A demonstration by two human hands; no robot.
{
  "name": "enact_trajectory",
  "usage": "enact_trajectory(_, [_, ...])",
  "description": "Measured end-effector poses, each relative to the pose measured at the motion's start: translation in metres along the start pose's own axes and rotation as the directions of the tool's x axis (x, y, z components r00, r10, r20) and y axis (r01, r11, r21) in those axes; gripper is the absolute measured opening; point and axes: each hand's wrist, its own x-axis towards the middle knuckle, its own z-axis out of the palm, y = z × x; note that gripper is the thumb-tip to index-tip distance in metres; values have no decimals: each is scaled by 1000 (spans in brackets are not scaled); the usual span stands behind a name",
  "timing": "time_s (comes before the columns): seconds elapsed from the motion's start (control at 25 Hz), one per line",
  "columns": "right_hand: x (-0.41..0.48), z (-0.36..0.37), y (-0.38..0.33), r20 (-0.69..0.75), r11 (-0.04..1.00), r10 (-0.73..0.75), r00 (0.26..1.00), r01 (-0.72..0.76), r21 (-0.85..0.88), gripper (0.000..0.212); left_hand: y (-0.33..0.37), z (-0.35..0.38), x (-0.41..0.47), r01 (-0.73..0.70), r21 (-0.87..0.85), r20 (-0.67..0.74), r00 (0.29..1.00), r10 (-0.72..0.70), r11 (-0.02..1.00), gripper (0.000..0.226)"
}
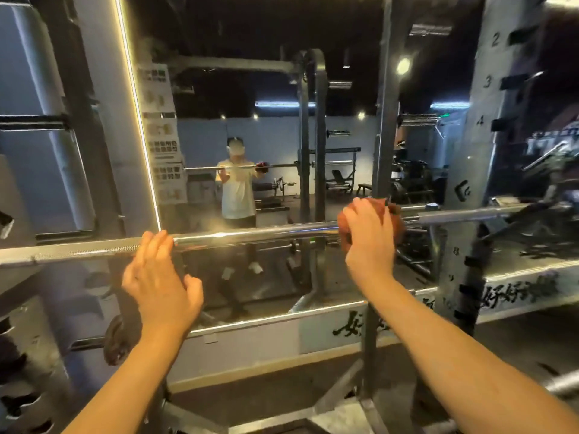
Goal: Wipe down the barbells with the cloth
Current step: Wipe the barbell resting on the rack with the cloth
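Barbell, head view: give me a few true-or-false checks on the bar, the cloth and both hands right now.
1. The right hand grips the cloth around the barbell. True.
2. The left hand holds a second cloth. False: it holds nothing; its fingers are straight, with the tips at the bar.
3. The barbell lies on the floor. False: it runs level across the rack, well above the floor.
4. A mirror stands behind the barbell. True.
5. The cloth is blue. False: it is reddish-brown.
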Motion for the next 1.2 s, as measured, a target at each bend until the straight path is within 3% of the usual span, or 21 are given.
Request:
enact_trajectory(0.04, [5, -6, 34, -17, 991, 131, 991, -131, -37, 73, 2, 2, 0, 6, 0, -3, 1000, -6, 1000, 79])
enact_trajectory(0.16, [9, -7, 77, -81, 955, 267, 960, -275, -113, 61, 4, 4, 1, -13, 26, -1, 1000, 13, 1000, 78])
enact_trajectory(0.28, [0, 2, 23, -140, 913, 405, 903, -394, 105, 64, -2, 5, 1, -69, 27, -6, 998, 69, 997, 73])
enact_trajectory(0.36, [-16, 11, -33, -164, 928, 329, 930, -287, 237, 59, -9, 2, 2, -114, 24, -13, 993, 115, 993, 72])
enact_trajectory(0.48, [-40, 34, -111, -255, 948, -1, 967, 81, 307, 55, -17, -5, 7, -190, 25, -25, 981, 190, 982, 70])
enact_trajectory(0.64, [-55, 59, -220, -263, 785, -334, 905, 421, 454, 53, -31, -22, 19, -251, -76, -32, 968, 249, 965, 68])
enact_trajectory(0.72, [-58, 63, -250, -260, 699, -424, 867, 496, 515, 48, -42, -35, 29, -223, -116, -41, 975, 220, 968, 66])
enact_trajectory(0.84, [-57, 44, -242, -246, 679, -359, 900, 433, 593, 51, -58, -46, 48, -258, -65, 5, 966, 258, 964, 54])
enact_trajectory(1.04, [-59, -1, -192, -212, 667, -99, 972, 223, 711, 59, -61, -47, 76, -415, 21, 271, 878, 395, 909, 56])
enact_trajectory(1.2, [-70, -17, -187, -147, 690, -35, 989, 130, 712, 59, -58, -40, 83, -520, 71, 237, 838, 491, 851, 49])
